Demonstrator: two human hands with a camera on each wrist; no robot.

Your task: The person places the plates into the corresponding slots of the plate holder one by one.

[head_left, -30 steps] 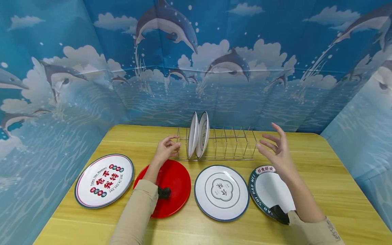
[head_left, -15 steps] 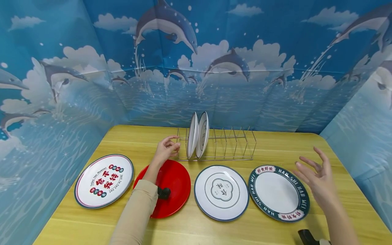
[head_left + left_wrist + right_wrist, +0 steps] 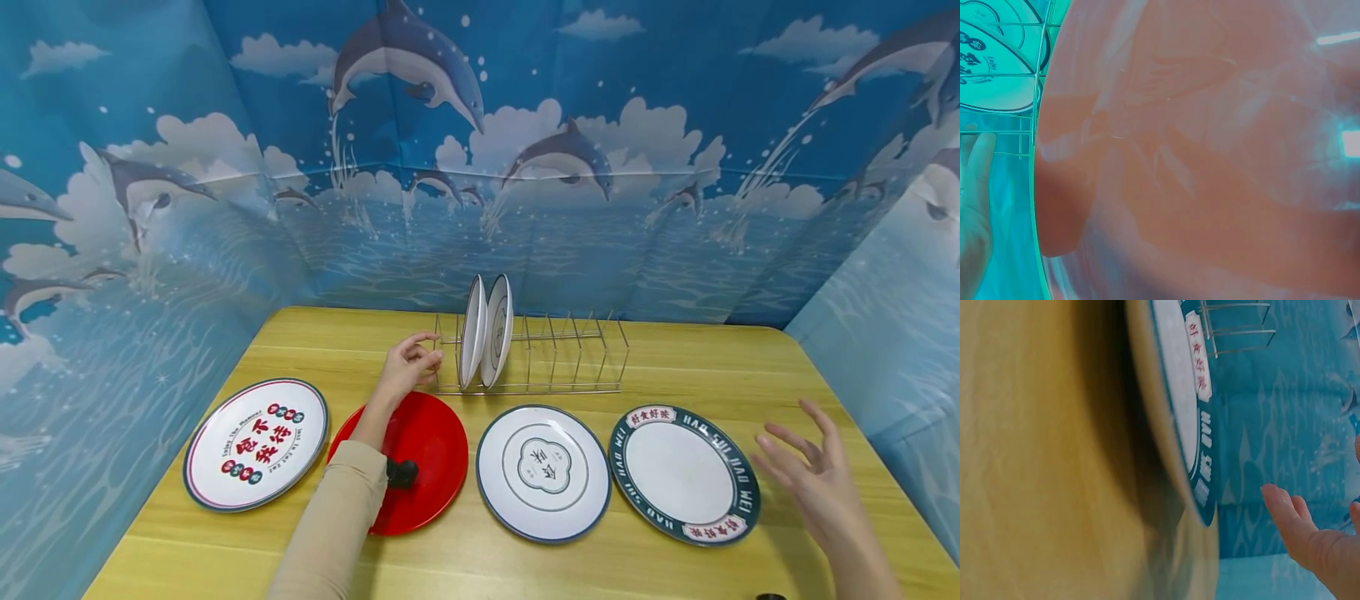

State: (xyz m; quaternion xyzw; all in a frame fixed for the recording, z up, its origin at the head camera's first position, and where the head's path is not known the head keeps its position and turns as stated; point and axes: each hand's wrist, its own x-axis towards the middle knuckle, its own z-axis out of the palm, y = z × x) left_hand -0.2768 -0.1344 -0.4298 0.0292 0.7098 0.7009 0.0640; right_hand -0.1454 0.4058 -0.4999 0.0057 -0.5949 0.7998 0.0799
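Wire rack [image 3: 554, 337] stands toward the back of the desk [image 3: 712, 367], dolphin-printed backdrop [image 3: 480, 233] behind. A red plate [image 3: 435, 446] and blue-rimmed plate [image 3: 543, 473] lie before it; the left hand [image 3: 403, 368] pinches its left end. The right hand [image 3: 821, 477], fingers spread, hovers beside a green-rimmed plate [image 3: 678, 471]. Thin and silvery, the rack bears two near-upright plates [image 3: 496, 337].

A wire rack [image 3: 555, 392] holds two standing white plates [image 3: 497, 331] — perhaps touching.

Four plates [image 3: 545, 504] lie on the table [image 3: 720, 367] before the rack [image 3: 562, 389] holding two more plates [image 3: 496, 333].
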